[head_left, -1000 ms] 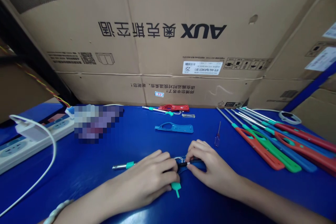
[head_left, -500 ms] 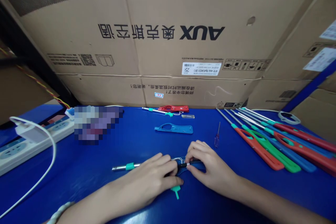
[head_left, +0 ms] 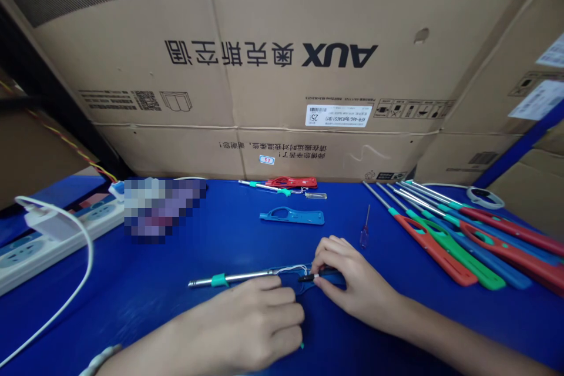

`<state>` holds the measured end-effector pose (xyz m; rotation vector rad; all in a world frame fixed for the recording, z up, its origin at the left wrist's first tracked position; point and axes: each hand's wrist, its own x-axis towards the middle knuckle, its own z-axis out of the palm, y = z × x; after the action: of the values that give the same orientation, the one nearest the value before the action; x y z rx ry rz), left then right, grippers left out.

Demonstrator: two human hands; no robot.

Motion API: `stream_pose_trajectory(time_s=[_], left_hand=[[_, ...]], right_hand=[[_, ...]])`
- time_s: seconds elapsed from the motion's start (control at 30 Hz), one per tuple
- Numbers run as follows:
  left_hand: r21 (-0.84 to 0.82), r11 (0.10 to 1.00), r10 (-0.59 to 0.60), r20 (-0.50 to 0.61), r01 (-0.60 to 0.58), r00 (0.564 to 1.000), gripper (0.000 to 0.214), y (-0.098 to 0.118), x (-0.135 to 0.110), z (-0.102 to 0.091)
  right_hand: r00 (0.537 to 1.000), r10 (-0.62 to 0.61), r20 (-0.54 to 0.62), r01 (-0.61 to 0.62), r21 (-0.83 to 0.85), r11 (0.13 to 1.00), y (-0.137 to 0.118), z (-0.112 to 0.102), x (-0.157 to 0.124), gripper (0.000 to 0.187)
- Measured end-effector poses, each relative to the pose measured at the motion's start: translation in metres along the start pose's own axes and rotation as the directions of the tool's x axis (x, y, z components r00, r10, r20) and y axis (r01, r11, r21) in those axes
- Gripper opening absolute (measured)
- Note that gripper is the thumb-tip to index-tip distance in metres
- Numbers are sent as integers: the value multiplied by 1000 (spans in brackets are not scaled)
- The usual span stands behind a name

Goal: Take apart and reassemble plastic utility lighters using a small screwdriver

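A half-assembled long-necked lighter (head_left: 238, 277) lies on the blue table, its metal tube with a teal collar pointing left and its blue handle shell under my hands. My right hand (head_left: 352, 279) pinches a small black part with a white wire at the handle's open top. My left hand (head_left: 259, 323) lies curled over a small teal trigger piece, whose tip (head_left: 302, 345) peeks out beneath the fingers. What the fingers grip is mostly hidden.
A blue handle shell (head_left: 292, 215) and a red lighter with loose parts (head_left: 286, 184) lie further back. A small screwdriver (head_left: 365, 229) sits to the right, beside several finished lighters (head_left: 453, 235). A power strip with white cable (head_left: 48, 229) is at left. Cardboard boxes (head_left: 282, 70) wall the back.
My left hand has drawn back toward me and now covers the teal trigger piece, uncovering the metal tube. The right hand has stayed on the handle.
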<state>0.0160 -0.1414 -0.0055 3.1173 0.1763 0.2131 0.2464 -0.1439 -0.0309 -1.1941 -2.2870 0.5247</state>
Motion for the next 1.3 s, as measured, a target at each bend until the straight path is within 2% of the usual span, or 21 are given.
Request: stream_pose_trajectory(time_s=[0.13,0.33,0.57,0.83,0.97,1.1,1.3], left_hand=[[73,996,64,-66,-59,996,19,3,1,6],[96,992,92,-127,-80,988,21,3,1,6],[18,1000,26,-111,-24,994,17,-4,-2,8],[109,993,67,-117,-54,991,17,-7,-1,11],[54,999,3,-138,5,990,24,-9,-1,7],[-31,994,-108,-203,104,973,32,-22,1,1],[16,991,-133,-110,135,985,23,-39,7,0]], right_hand=[[1000,-2,9,2,16,1000,2,0,0,15],[1000,0,12,0,25,1000,1,0,0,15],[1000,-9,14,9,-2,1000,2,1,-3,15],[999,-24,21,25,-35,999,1,0,-1,15],[999,-31,21,32,-30,999,1,0,-1,15],[999,-28,25,29,-25,999,1,0,-2,13],[999,-22,28,23,-6,1000,3,1,-1,13]])
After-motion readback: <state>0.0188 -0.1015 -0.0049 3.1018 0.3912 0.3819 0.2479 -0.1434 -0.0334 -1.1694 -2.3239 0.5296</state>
